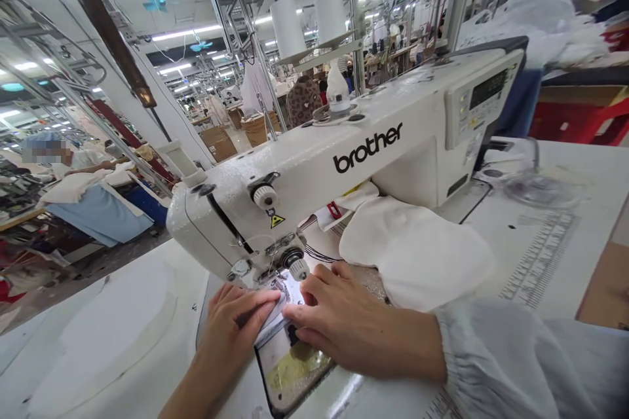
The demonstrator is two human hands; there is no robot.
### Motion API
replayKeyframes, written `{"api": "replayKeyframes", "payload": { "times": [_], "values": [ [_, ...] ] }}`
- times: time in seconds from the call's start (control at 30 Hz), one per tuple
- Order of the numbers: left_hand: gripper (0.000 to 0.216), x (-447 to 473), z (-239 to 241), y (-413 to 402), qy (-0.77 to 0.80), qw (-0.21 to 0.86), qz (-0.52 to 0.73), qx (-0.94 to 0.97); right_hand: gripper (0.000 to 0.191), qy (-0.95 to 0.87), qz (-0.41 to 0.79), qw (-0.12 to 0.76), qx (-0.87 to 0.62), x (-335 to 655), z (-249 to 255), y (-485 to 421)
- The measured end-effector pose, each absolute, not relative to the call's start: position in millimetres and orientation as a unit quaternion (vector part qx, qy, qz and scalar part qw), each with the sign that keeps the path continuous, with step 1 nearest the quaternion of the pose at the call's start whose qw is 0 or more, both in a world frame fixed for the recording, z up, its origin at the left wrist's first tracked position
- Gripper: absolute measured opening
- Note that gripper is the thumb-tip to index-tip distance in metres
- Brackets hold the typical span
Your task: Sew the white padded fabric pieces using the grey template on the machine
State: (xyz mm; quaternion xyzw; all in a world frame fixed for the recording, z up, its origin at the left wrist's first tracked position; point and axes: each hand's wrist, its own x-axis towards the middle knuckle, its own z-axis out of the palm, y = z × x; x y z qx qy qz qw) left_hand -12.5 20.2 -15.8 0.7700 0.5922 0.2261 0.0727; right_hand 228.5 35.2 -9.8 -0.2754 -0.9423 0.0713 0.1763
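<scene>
My left hand [236, 326] and my right hand [344, 322] press on a thin piece of white fabric [273, 318] just in front of the presser foot [272, 284] of a white Brother industrial sewing machine [314, 157]. The fingertips of both hands lie close to the needle area, which is partly hidden by the machine head. Beyond my right hand, a bunched mass of white cloth [413, 254] rests on the table and runs under the machine arm. My right forearm is covered by a pale gathered sleeve [511, 360].
Two white thread cones [308, 19] stand above the machine, and a control panel [484, 99] sits at its far end. A printed ruler [540, 258] marks the white sewing table [555, 209]. A co-worker [81, 167] sits at the left among other workstations.
</scene>
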Motion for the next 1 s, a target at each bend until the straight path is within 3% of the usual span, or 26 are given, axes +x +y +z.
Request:
{"api": "replayKeyframes", "payload": {
  "times": [0.8, 1.0],
  "values": [
    [0.027, -18.0, -14.5, 9.1, 0.583, 0.05, 0.165, 0.794, 0.017, -0.942, 0.062, 0.179, -0.278, 228.9, -6.4, 32.9],
    [0.034, -17.5, -25.1, 2.1, 0.575, -0.008, 0.148, 0.804, 0.019, -0.946, 0.06, 0.179, -0.264, 228.9, -3.3, 31.3]
  ]
}}
